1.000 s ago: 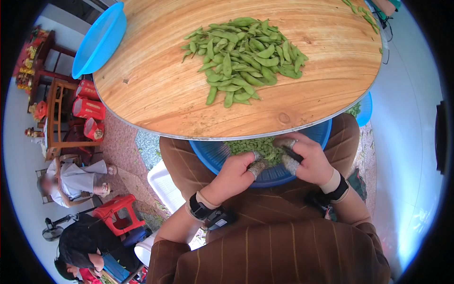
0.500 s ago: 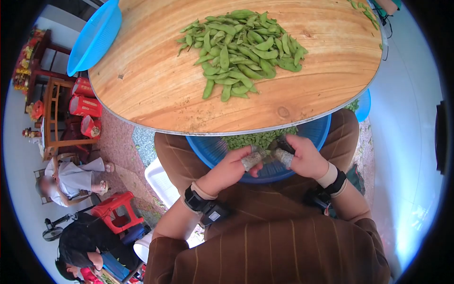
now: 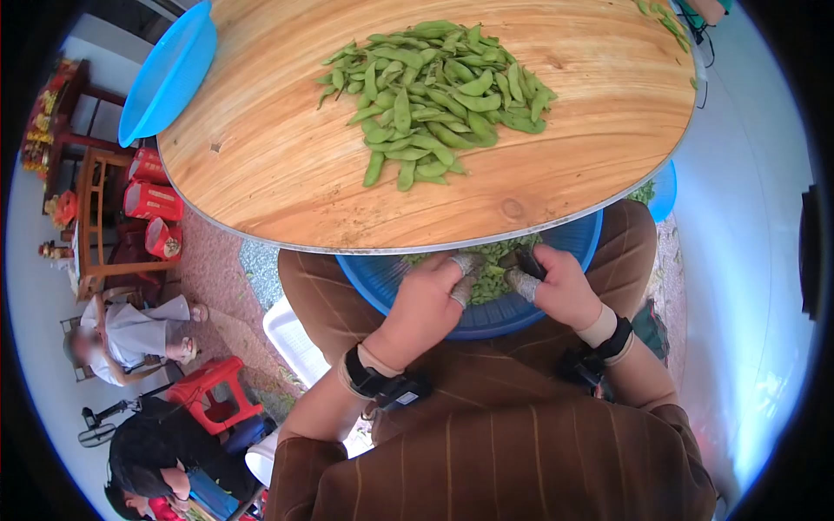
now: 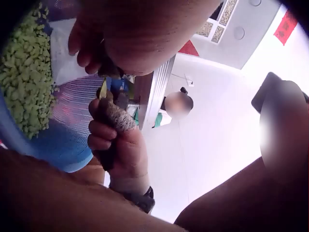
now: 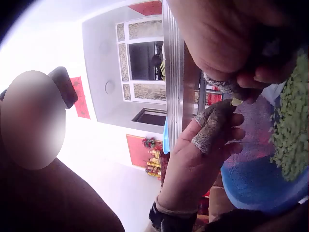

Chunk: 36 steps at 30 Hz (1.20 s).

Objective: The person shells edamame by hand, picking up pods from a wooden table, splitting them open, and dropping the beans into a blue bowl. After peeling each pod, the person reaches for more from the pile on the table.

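Note:
Both hands work over a blue plastic basket on the person's lap, with shelled green beans inside. The left hand curls inward, its thumb and forefinger in grey fabric wraps. In the right wrist view those tips pinch a small pale green bean pod. Opposite it, the right hand has bent fingers and a wrapped thumb, its tips at a yellow-green part of the pod in the left wrist view. A narrow dark object lies along the right forefinger.
A heap of unshelled green pods lies on the round wooden table, whose edge overhangs the basket. A light blue basket leans at its left. A white basket and red stool stand lower left; two people sit there.
The left hand has turned and drawn slightly away from the right hand, over the basket; half a second ago their fingertips met. The right hand stays nearly in place.

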{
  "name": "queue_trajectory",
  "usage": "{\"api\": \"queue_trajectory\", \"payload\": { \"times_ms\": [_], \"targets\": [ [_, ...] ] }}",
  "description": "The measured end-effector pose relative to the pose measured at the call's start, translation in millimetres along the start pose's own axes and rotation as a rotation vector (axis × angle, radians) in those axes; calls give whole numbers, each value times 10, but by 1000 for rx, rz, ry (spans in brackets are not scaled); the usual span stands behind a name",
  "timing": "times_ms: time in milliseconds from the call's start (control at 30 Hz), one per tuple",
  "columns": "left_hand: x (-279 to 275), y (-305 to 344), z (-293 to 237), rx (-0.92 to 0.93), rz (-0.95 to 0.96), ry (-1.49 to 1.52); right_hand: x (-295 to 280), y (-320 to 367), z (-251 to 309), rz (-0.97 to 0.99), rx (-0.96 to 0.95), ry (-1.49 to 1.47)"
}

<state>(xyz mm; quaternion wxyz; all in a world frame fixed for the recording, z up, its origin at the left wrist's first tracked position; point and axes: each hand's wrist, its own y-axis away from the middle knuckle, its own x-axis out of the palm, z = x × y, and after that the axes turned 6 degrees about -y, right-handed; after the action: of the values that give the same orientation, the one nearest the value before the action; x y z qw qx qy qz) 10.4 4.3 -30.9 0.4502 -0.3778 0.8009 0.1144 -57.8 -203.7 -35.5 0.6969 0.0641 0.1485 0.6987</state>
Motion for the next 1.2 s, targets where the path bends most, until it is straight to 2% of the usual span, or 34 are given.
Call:
{"api": "queue_trajectory", "payload": {
  "times_ms": [33, 133, 267, 333, 367, 433, 467, 533, 567, 633, 767, 867, 933, 967, 1033, 1133, 1200],
  "targets": [
    [27, 3, -36, -100, 56, 185, 0, -4, 11, -18, 45, 26],
    [58, -30, -40, -57, 40, 144, 17, -4, -73, -11, -3, -20],
    [72, -81, -48, -20, 80, 106, 14, 24, 84, 19, 9, -113],
    [71, -91, -47, -25, 80, 148, 0, 36, 145, 41, 163, -138],
    [67, -93, -42, -24, 81, 148, -11, 28, 129, 41, 163, -138],
    [57, -93, -29, -36, 98, 272, -38, 8, 78, 171, 232, -220],
    [50, -87, -42, -38, 96, 272, -31, 5, 71, 173, 232, -219],
    [21, -74, -105, -41, 55, 31, -25, 1, 60, 230, 224, -227],
    [-12, -68, -131, -46, 52, 31, -17, 2, 80, 235, 226, -224],
    [-78, -58, -153, 216, -21, -252, 3, 3, 138, 155, 256, -251],
    [-55, -38, -72, 299, 54, -255, 4, -1, 132, 199, 274, -344],
    [-10, 23, -86, 257, 63, -124, 36, 36, 134, 212, 280, -502],
    [27, 79, -115, 98, 70, 108, 59, 67, 148, 202, 256, -580],
    [23, 80, -109, 99, 70, 108, 60, 73, 159, 201, 255, -580],
    [-49, 4, -132, 69, 118, 399, 48, 91, 187, 217, 178, -557],
    [-100, -33, -104, -1, 224, 585, 41, 89, 263, 219, 137, -480],
    [-105, -37, -93, -35, 227, 651, 40, 58, 283, 222, 145, -441]
  ]
}}
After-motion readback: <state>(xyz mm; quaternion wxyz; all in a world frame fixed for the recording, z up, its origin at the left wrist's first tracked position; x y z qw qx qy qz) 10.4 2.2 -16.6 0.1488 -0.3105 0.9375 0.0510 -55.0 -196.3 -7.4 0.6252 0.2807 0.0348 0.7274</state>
